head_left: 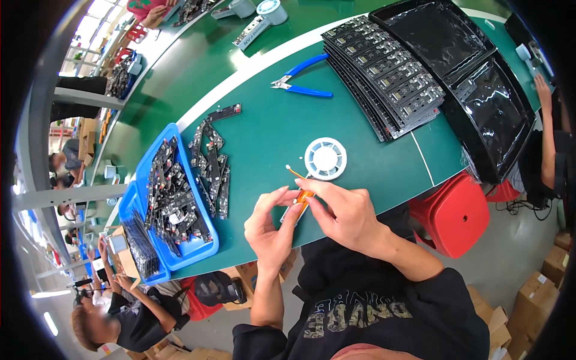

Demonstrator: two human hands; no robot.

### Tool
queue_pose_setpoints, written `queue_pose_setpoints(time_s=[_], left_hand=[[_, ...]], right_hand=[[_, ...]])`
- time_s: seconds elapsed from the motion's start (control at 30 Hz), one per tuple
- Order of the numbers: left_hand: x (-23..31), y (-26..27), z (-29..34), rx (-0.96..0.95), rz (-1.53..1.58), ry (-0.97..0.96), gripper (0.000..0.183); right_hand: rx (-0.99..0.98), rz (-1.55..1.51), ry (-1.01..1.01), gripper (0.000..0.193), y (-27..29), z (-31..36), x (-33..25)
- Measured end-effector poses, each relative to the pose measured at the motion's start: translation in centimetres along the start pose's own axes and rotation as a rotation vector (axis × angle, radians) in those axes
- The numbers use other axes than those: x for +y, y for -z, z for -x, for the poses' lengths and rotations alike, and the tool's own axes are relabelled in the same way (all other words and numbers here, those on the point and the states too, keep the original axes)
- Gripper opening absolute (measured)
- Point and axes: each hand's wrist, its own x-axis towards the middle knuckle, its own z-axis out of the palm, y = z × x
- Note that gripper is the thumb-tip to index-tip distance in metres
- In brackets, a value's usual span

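Green table (258, 141) in front of me, and by its near edge I've got a small shiny orange piece (305, 196) pinched in my grip, left hand (271, 227) and right hand (345, 211) both on it. Just beyond sits a white round slotted fan head (326, 159). Off left there's a blue plastic bin (204, 251) full of narrow black circuit boards (171, 192), and some blue-handled metal cutters (309, 91) lie farther off, handles spread.

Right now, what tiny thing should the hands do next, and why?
Perhaps the left hand should steady the small shiny orange piece while the right hand nudges the thin orange wire aside: its pale-tipped end sticks out loose, close to the hands and the white round slotted fan head.
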Motion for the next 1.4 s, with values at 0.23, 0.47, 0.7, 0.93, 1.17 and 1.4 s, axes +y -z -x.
queue_pose_setpoints(time_s=[0.23, 0.47, 0.7, 0.93, 1.17, 1.4], left_hand=[[0.0, 0.0, -0.9, 0.072, -0.132, -0.081, 0.029], [0.6, 1.5, -2.1, 0.021, -0.377, -0.313, 0.022], [0.3, 1.4, -1.6, 0.026, -0.38, -0.352, 0.025], [0.7, 0.4, -1.6, 0.091, -0.343, -0.245, 0.035], [1.2, 1.6, -2.3, 0.114, -0.33, -0.144, 0.033], [-1.8, 8.2, -6.9, 0.231, -0.948, -0.041, 0.021]], right_hand=[[-0.009, 0.109, 0.103, 0.03, -0.3, -0.4, 0.6], [-0.01, 0.207, 0.148, 0.025, -0.6, -1.1, -0.3], [-0.048, 0.177, 0.068, 0.016, -1.2, -1.3, -0.9], [0.025, 0.153, 0.107, 0.017, -1.4, -1.0, -0.2], [0.063, 0.16, 0.186, 0.025, -1.4, -0.9, 0.8], [0.041, 0.11, 0.165, 0.026, -1.8, -0.5, 0.7]])
